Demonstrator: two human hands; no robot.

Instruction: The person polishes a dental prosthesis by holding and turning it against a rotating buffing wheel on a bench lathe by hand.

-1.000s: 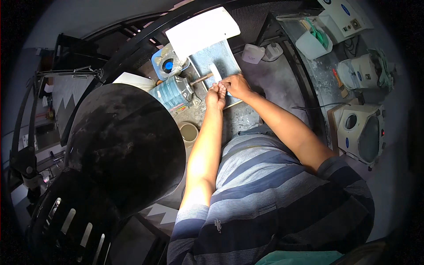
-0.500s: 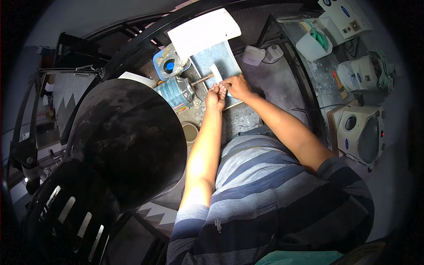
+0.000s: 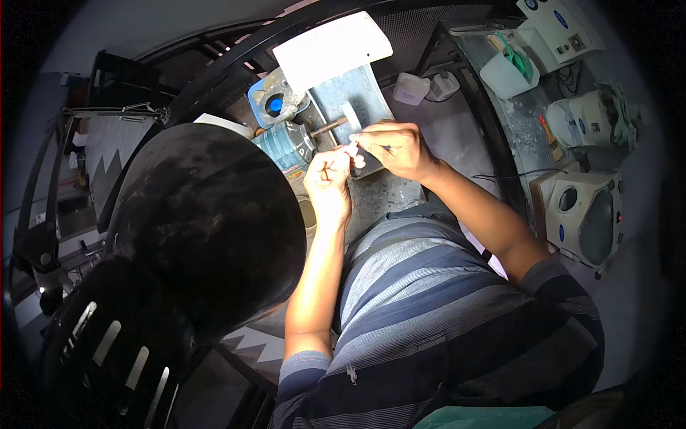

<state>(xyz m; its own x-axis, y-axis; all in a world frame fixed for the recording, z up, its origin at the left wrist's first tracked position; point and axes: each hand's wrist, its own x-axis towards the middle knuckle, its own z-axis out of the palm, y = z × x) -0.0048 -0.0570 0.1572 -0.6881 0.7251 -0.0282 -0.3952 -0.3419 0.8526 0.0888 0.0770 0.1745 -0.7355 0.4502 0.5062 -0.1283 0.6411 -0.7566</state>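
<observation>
Between my hands is a small pale pinkish piece (image 3: 352, 149), too small for its kind to be made out. My left hand (image 3: 331, 179) is closed, pinching it in the fingertips. From the right, my right hand (image 3: 401, 149) meets it with thumb and finger pressed together on its upper end. Just beyond my fingertips stands a white polishing wheel (image 3: 351, 116) on the metal shaft (image 3: 329, 128) of a blue-green bench motor (image 3: 287, 146). My hands appear apart from the wheel. Behind the wheel is a pale tray (image 3: 363, 87) under a white hood (image 3: 332, 50).
A large black lamp-like shade (image 3: 207, 236) fills the left, close to my left arm. Behind the motor sits a blue tub (image 3: 259, 96). White jugs (image 3: 411, 89) stand beyond the tray. On the right bench are a white bin (image 3: 506, 77) and a boxy machine (image 3: 582, 218).
Both hands have drawn back from the wheel toward me with the small piece. My left hand has turned and moved left; my right hand has risen, its wrist bent more.
</observation>
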